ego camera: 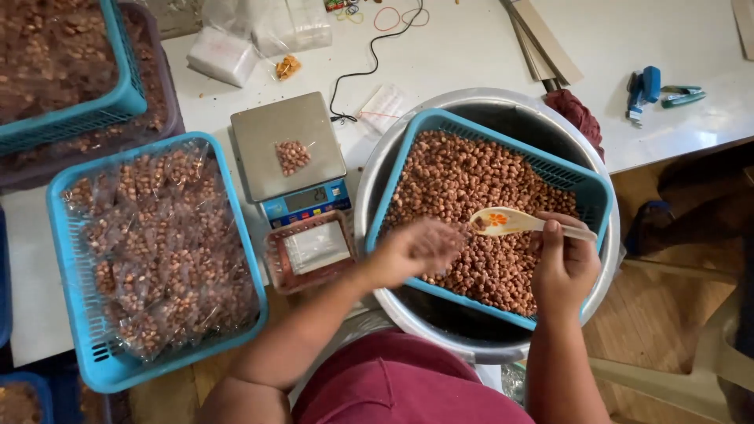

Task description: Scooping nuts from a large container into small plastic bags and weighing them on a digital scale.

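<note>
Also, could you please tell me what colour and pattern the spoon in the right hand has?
The spoon is cream with an orange flower; the head view shows it.

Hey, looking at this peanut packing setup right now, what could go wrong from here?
1. The right hand holds a spoon over the blue basket; the left hand is blurred beside it, so peanuts could spill in the transfer.
2. The basket sits tilted in the metal basin, so it might shift.
3. The small bag lies loose on the scale and could slide off if bumped.
</note>
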